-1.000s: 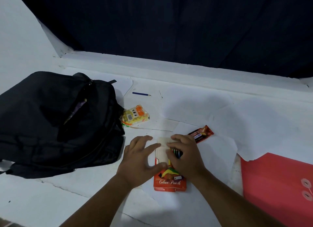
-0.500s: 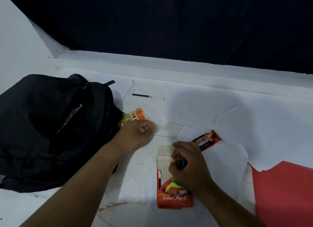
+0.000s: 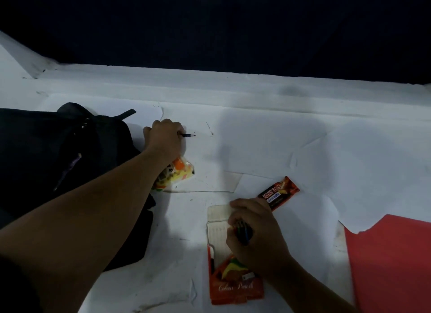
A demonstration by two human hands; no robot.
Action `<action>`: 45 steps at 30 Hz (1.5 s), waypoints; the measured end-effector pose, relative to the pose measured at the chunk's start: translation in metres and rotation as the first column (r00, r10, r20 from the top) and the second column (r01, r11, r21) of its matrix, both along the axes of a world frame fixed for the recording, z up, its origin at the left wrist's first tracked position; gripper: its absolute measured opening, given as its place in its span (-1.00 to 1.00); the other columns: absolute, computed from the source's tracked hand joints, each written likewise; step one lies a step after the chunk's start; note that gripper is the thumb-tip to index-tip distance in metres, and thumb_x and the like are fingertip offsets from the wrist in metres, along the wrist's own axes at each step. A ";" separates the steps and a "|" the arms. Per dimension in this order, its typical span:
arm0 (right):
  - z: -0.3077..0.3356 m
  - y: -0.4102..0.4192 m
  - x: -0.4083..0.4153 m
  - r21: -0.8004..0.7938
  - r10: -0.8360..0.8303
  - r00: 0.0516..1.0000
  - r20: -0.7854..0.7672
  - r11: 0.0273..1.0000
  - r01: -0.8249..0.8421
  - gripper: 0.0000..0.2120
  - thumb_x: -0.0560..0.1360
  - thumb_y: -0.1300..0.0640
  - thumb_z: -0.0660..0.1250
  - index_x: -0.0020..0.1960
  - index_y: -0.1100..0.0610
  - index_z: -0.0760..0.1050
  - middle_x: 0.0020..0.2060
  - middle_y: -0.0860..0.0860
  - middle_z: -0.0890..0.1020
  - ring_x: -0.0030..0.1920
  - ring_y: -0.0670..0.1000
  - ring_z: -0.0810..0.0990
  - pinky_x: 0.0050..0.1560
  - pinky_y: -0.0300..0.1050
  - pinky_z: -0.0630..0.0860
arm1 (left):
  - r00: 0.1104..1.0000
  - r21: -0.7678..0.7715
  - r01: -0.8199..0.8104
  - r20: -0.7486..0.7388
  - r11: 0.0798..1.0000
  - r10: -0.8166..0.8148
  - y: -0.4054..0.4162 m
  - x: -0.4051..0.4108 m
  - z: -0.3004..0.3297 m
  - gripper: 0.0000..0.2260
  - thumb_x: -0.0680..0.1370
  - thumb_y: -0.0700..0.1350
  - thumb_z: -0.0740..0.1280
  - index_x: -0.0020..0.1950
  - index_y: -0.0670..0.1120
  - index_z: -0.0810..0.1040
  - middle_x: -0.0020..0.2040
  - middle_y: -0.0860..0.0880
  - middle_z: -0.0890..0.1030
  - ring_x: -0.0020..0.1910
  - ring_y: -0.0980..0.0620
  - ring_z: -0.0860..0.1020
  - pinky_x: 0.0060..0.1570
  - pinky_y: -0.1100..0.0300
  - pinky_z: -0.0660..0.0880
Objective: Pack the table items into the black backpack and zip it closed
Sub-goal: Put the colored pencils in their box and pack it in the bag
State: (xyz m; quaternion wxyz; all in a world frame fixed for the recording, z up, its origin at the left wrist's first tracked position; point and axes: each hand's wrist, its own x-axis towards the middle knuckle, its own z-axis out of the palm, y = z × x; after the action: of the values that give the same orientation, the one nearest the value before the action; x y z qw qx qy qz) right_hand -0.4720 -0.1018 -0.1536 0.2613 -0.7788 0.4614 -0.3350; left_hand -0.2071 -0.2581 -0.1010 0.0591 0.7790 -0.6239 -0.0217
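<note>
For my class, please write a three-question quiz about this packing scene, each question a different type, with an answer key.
1. True or false: the left hand grips the blue pencil.
2. What does the right hand hold?
A. colour pencils
B. snack bar
C. red folder
3. Fill in: the sweet packet lies beside the black ____.

Key: 1 true; 2 A; 3 backpack.
</note>
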 end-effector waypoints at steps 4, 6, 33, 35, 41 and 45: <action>0.003 0.001 0.000 0.013 0.008 1.000 0.022 1.000 -0.008 -0.89 0.34 0.08 0.37 -0.16 0.08 0.59 0.06 -0.09 0.61 0.20 -0.16 0.46 0.22 -0.37 0.36 | 0.967 -0.231 0.051 -0.233 0.972 -0.106 0.015 -0.012 0.006 -0.91 0.59 -0.13 0.31 0.07 -0.07 0.58 -0.01 -0.05 0.62 0.00 -0.07 0.57 0.05 0.07 0.41; 0.003 0.001 0.000 0.008 0.006 1.000 0.021 1.000 -0.006 -0.89 0.34 0.08 0.38 -0.16 0.07 0.59 0.06 -0.10 0.61 0.20 -0.15 0.47 0.22 -0.35 0.39 | 0.880 -0.312 0.040 -0.438 0.949 -0.181 0.034 -0.031 0.015 -0.91 0.59 -0.17 0.32 0.08 -0.06 0.54 -0.12 0.00 0.63 -0.20 0.07 0.57 -0.11 0.22 0.47; 0.009 0.005 -0.001 0.079 -0.105 0.990 0.096 0.992 0.098 -0.89 0.43 0.19 0.21 -0.17 0.06 0.51 -0.12 -0.02 0.62 0.01 -0.12 0.56 0.01 -0.34 0.51 | 0.768 -0.421 0.297 -0.428 0.857 -0.476 0.206 -0.087 -0.053 -0.69 0.45 0.12 0.42 0.15 0.09 0.68 0.15 0.10 0.58 0.22 0.09 0.44 0.21 0.24 0.38; 0.010 0.006 -0.001 0.067 -0.111 0.989 0.099 0.992 0.105 -0.89 0.43 0.19 0.21 -0.19 0.08 0.51 -0.15 -0.02 0.63 -0.02 -0.10 0.56 -0.01 -0.34 0.51 | 0.776 -0.401 0.326 -0.405 0.856 -0.484 0.205 -0.087 -0.052 -0.63 0.44 0.14 0.43 0.21 0.06 0.65 0.17 0.11 0.61 0.21 0.09 0.47 0.20 0.15 0.44; 0.009 0.006 -0.001 0.061 -0.111 0.990 0.090 0.993 0.105 -0.89 0.43 0.18 0.21 -0.19 0.10 0.52 -0.19 -0.04 0.61 -0.06 -0.10 0.56 -0.06 -0.38 0.48 | 0.759 -0.417 0.343 -0.406 0.842 -0.510 0.203 -0.087 -0.052 -0.71 0.47 0.19 0.43 0.12 0.11 0.70 0.12 0.17 0.65 0.19 0.13 0.48 0.19 0.26 0.38; 0.009 0.005 0.000 0.080 -0.116 0.991 0.064 0.991 0.111 -0.92 0.44 0.13 0.24 -0.17 0.05 0.50 -0.17 -0.04 0.60 -0.06 -0.12 0.57 -0.07 -0.44 0.47 | 0.755 -0.431 0.307 -0.432 0.849 -0.493 0.204 -0.085 -0.053 -0.72 0.52 0.09 0.41 0.20 0.06 0.66 0.15 0.17 0.66 0.22 0.15 0.47 0.26 0.31 0.31</action>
State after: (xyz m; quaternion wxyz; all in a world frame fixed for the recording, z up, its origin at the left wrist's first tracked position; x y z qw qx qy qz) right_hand -0.4720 -0.0965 -0.1450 0.2869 -0.7290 0.5080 -0.3580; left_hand -0.2920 -0.0544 -0.1542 0.3528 0.5665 -0.7313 -0.1408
